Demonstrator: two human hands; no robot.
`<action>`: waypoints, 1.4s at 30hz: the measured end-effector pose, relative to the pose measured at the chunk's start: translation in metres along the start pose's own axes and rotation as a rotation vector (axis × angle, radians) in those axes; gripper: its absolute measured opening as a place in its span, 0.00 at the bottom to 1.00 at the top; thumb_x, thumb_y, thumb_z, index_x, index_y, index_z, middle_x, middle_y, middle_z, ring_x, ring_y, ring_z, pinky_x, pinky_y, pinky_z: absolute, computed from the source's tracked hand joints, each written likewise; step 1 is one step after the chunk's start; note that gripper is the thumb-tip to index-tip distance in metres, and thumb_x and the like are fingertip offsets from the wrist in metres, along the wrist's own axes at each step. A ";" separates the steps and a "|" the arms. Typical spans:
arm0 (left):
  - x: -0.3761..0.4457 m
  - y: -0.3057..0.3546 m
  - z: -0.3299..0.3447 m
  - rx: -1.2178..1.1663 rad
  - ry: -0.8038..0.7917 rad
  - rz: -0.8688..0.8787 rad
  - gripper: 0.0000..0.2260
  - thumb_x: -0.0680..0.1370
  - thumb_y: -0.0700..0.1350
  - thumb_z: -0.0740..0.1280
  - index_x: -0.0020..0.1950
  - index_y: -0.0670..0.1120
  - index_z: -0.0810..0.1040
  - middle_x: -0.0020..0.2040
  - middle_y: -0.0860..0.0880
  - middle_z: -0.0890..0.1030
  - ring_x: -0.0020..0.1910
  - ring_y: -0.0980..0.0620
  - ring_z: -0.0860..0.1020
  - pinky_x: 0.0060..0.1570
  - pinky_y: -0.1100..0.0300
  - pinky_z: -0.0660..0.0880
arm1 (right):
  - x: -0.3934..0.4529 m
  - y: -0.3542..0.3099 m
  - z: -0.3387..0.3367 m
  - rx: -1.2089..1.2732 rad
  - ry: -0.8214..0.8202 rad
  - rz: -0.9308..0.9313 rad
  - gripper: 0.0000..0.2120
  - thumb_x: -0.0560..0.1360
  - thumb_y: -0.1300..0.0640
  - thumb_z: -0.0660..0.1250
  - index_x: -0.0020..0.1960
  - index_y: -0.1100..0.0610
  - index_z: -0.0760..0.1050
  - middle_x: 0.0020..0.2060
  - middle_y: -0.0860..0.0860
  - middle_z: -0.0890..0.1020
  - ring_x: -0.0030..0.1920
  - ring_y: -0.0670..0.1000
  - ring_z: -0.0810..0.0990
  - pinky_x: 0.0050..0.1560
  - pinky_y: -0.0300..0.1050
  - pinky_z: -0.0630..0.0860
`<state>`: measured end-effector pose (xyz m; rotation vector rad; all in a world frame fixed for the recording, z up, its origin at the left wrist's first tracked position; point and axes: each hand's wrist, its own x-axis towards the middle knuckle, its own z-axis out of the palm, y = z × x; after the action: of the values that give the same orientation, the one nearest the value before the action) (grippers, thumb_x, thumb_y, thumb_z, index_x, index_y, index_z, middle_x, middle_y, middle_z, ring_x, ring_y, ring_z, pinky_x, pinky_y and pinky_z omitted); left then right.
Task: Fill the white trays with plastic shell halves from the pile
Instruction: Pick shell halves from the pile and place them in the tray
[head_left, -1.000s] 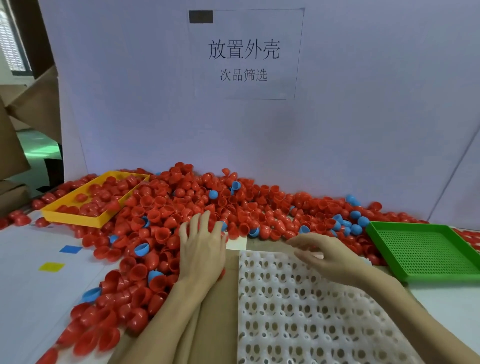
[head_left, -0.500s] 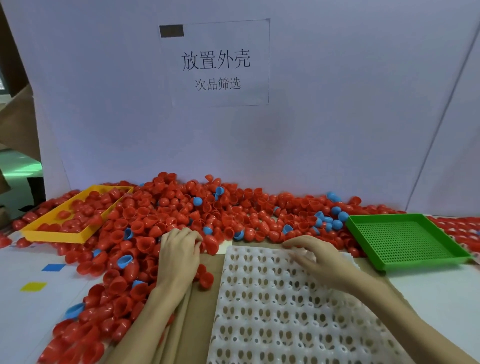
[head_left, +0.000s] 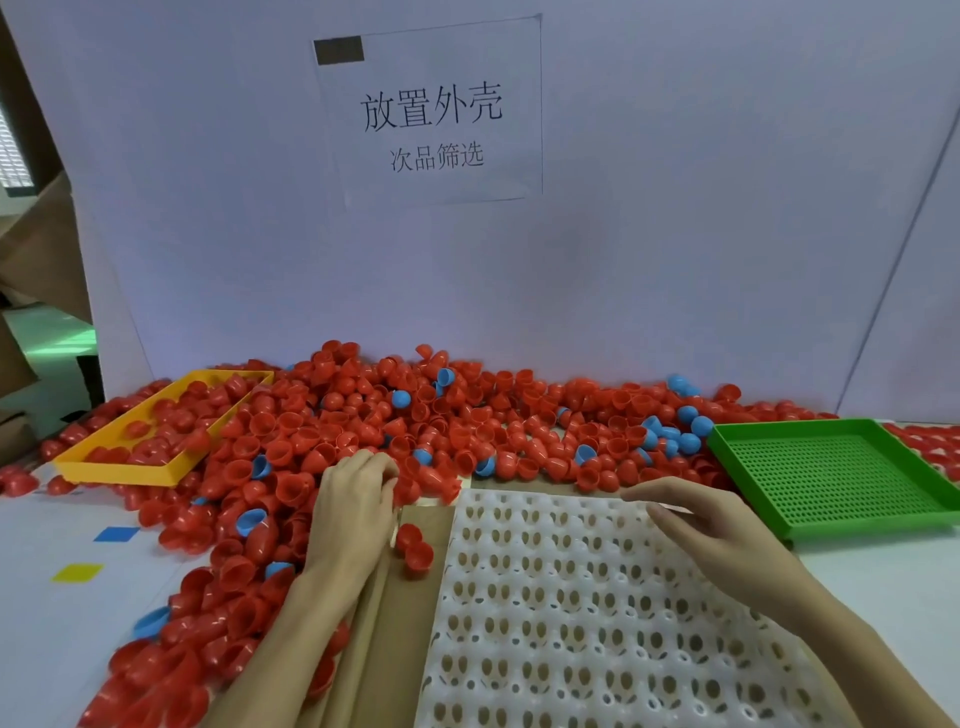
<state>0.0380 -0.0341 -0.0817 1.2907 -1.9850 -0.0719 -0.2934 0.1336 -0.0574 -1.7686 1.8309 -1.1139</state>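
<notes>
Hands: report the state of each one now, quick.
Left hand: fingers curled into the red shells; grip hidden, cannot tell.
Right hand: open, fingers resting on the white tray.

A pale lavender backdrop panel (head_left: 675, 234) stands behind the white bench (head_left: 47, 613), bearing a printed paper sign (head_left: 431, 111). Brown cardboard (head_left: 47, 254) and a louvred window (head_left: 13, 156) occupy the left edge.

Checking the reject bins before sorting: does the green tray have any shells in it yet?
No, the green tray shows only its bare perforated floor, with shells lying outside its rim.
</notes>
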 end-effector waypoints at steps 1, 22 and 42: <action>0.000 0.002 -0.001 -0.075 0.014 0.019 0.05 0.77 0.33 0.74 0.49 0.42 0.85 0.46 0.50 0.82 0.48 0.49 0.81 0.53 0.49 0.79 | -0.002 -0.003 -0.001 0.016 0.005 -0.002 0.13 0.84 0.60 0.66 0.60 0.44 0.84 0.55 0.35 0.85 0.60 0.36 0.82 0.63 0.40 0.78; -0.059 0.114 0.001 -0.488 -0.126 0.514 0.31 0.75 0.55 0.77 0.75 0.50 0.73 0.70 0.56 0.73 0.71 0.59 0.73 0.72 0.66 0.70 | -0.024 -0.042 0.027 0.669 -0.283 0.158 0.12 0.78 0.50 0.76 0.60 0.53 0.85 0.54 0.58 0.88 0.56 0.59 0.87 0.57 0.47 0.83; 0.006 0.020 -0.020 -1.027 0.085 -0.580 0.33 0.85 0.51 0.66 0.84 0.51 0.51 0.53 0.46 0.86 0.51 0.48 0.88 0.55 0.53 0.82 | -0.022 -0.041 0.017 0.774 -0.291 0.316 0.18 0.76 0.38 0.73 0.60 0.46 0.84 0.52 0.62 0.87 0.55 0.62 0.87 0.55 0.48 0.84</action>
<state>0.0338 -0.0220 -0.0558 1.0515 -1.1158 -1.1264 -0.2501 0.1537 -0.0434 -1.0758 1.2037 -1.1448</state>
